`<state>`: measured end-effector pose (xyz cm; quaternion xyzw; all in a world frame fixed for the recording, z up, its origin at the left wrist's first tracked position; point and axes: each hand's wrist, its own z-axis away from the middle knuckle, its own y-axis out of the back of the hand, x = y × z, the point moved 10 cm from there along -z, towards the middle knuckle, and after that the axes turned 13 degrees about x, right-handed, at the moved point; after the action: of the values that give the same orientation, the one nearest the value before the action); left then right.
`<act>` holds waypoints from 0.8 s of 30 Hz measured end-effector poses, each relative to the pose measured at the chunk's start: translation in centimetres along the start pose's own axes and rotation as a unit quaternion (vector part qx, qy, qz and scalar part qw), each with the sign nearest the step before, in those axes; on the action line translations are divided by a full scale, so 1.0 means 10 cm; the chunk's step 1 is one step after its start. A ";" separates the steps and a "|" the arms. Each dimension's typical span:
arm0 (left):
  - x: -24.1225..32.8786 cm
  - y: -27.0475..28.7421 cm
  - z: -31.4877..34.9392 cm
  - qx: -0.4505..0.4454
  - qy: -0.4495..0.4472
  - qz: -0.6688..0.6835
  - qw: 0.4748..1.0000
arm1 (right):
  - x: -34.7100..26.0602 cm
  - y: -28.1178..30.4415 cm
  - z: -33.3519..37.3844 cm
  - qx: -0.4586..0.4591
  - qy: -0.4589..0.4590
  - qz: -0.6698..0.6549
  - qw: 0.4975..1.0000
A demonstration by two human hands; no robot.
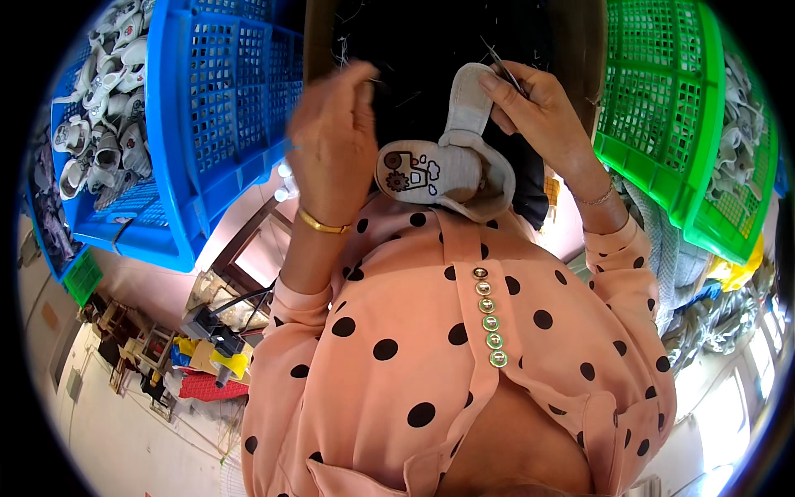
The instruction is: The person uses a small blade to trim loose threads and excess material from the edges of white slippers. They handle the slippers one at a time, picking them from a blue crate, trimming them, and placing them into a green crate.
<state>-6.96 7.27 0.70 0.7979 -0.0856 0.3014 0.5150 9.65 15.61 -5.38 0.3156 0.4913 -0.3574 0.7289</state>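
Note:
A small grey fabric child's shoe (447, 176) hangs tilted in front of my chest, its toe to the left and an embroidered vehicle on its upper. My right hand (538, 103) pinches the shoe's long upright flap (469, 99). Slim pointed metal blades, like thread snips (507, 71), stick out from the same hand. Left of the shoe, apart from it, my left hand (335, 137) is raised and blurred. Its thumb and fingers come together at the tips; a wisp of pale thread shows beside them, and whether they hold it is unclear.
A blue crate (178, 149) stands at the left, with many similar grey shoes (103, 124) beyond its wall. On the right is a green crate (662, 108), with more grey pieces (737, 124) behind it. Loose threads lie on the dark surface (414, 50) ahead.

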 end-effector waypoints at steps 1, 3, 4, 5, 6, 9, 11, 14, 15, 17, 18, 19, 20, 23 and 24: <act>0.12 0.16 -0.08 0.077 -0.072 -0.125 0.987 | 0.01 -0.01 0.02 -0.004 -0.011 -0.025 1.000; 0.24 0.28 -0.09 0.163 -0.132 -0.190 0.959 | 0.00 0.00 0.02 0.004 -0.007 -0.005 1.000; 0.27 0.24 -0.07 0.138 -0.134 -0.103 0.976 | -0.01 0.00 0.02 0.007 -0.004 0.004 1.000; 0.33 0.19 -0.04 0.112 -0.134 -0.014 0.985 | -0.03 0.00 0.03 0.010 0.000 0.013 1.000; 0.40 0.13 0.00 0.085 -0.134 0.076 0.984 | -0.06 0.00 0.04 0.013 0.005 0.024 1.000; 0.55 -0.02 0.03 0.065 -0.118 0.145 0.980 | -0.15 -0.05 0.09 0.015 0.024 0.024 0.999; 0.56 -0.08 0.00 0.067 -0.135 0.155 0.976 | -0.22 -0.08 0.13 0.006 0.048 0.025 0.999; 0.38 -0.07 -0.13 0.118 -0.142 0.090 0.979 | -0.16 -0.07 0.16 -0.008 0.018 -0.044 0.999; 0.23 -0.05 -0.17 0.117 -0.108 0.034 0.987 | -0.15 -0.04 0.16 -0.002 0.019 -0.043 0.999; -0.03 -0.11 -0.18 0.061 0.030 0.101 0.993 | -0.14 0.00 0.16 0.009 0.021 -0.040 0.999; -0.07 -0.18 -0.11 0.007 0.134 0.219 0.967 | -0.13 0.00 0.16 0.006 0.023 -0.024 0.999; -0.07 -0.30 0.00 -0.048 0.235 0.331 0.913 | -0.13 0.00 0.15 0.002 0.024 -0.009 1.000; 0.02 -0.42 0.10 -0.104 0.250 0.396 0.877 | -0.13 -0.01 0.14 -0.001 0.026 0.007 1.000; 0.11 -0.61 0.28 -0.197 0.293 0.422 0.835 | -0.19 -0.02 0.15 0.017 0.050 0.055 0.997; 0.10 -0.62 0.27 -0.194 0.305 0.417 0.834 | -0.34 0.04 0.16 0.063 0.145 0.129 0.979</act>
<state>-2.36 7.89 -4.31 0.4373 -0.3054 0.6932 0.4848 9.91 15.25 -1.60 0.4705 0.5228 -0.2411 0.6688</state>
